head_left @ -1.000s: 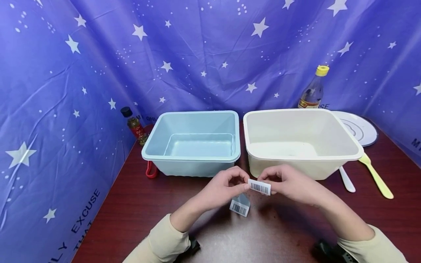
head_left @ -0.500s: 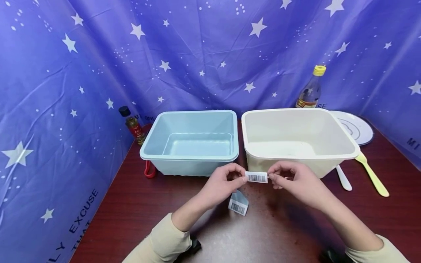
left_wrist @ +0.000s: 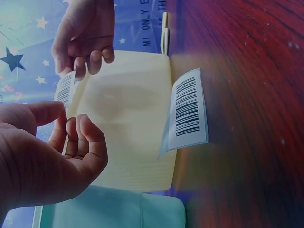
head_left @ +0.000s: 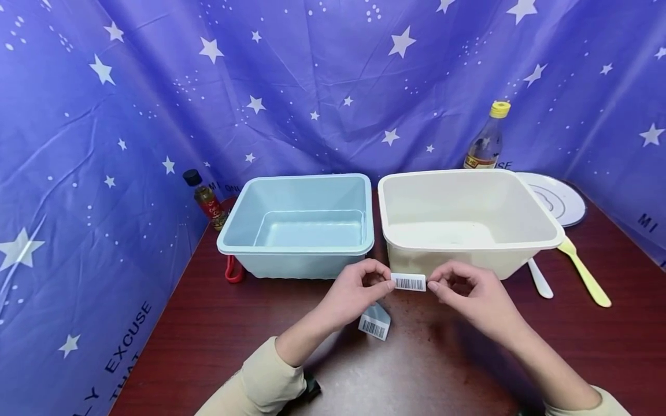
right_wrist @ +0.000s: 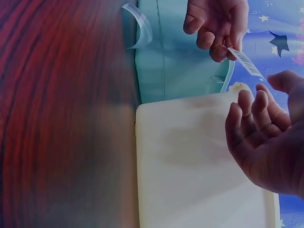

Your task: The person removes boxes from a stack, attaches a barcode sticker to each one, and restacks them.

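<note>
A small white barcode label (head_left: 408,282) is held out flat between both hands, above the table in front of the bins. My left hand (head_left: 359,292) pinches its left end between thumb and forefinger. At the other end, the thumb and forefinger of my right hand (head_left: 470,294) come together at the label's tip; the exact contact is hard to see. A second barcode label (head_left: 373,328), with a grey-blue backing part, stands curved on the table beside my left hand. The left wrist view shows this second label (left_wrist: 187,109) upright and bent.
A light blue bin (head_left: 296,263) and a cream bin (head_left: 468,257) stand side by side behind the hands. A red-labelled bottle (head_left: 210,205), a red loop (head_left: 234,270), a yellow-capped bottle (head_left: 485,144), a plate (head_left: 564,199), a yellow utensil (head_left: 588,274) and a white handle (head_left: 541,280) surround them.
The label has turned from tilted to nearly level. My right hand has shifted from close behind the label out to its right end; my left hand keeps its pinch.
</note>
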Available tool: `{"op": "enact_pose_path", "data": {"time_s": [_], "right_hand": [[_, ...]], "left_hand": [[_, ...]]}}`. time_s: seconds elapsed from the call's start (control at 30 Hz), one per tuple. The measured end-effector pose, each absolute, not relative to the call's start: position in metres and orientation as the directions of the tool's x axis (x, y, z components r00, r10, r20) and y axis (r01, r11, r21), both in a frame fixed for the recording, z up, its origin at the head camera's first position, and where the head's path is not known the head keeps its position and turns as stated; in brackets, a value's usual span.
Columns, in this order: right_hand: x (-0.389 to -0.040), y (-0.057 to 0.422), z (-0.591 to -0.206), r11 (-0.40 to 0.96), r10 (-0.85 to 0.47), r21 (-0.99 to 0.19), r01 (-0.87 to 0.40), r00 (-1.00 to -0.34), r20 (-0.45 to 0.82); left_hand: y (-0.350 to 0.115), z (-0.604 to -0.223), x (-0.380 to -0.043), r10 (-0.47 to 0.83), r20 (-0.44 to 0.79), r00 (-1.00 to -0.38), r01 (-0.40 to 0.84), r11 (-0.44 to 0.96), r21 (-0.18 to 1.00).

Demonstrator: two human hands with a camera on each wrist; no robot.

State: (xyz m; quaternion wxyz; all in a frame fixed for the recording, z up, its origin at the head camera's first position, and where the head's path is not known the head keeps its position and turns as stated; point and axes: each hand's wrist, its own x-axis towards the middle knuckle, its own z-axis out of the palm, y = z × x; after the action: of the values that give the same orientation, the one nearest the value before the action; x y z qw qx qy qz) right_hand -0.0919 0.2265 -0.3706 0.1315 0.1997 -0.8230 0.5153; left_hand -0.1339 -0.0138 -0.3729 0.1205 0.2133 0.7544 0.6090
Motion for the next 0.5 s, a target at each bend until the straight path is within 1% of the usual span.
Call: {"op": "enact_pose_path", "data": {"time_s": [0.23,0.5], "right_hand": [[-0.091,0.229,-0.371,0.424,-0.191,-0.779,-0.461,-0.887,0.421],[-0.087,0.236,-0.373,0.495,-0.156,-0.762,-0.417,-0.905,0.395]], "left_hand": [[-0.008,-0.373,-0.135,0.482,0.085,-0.872,0.196,0.184,0.963],[0.002,-0.374,-0.135,0.488,0.076,-0.87,0.192,0.194,0.962]]}}
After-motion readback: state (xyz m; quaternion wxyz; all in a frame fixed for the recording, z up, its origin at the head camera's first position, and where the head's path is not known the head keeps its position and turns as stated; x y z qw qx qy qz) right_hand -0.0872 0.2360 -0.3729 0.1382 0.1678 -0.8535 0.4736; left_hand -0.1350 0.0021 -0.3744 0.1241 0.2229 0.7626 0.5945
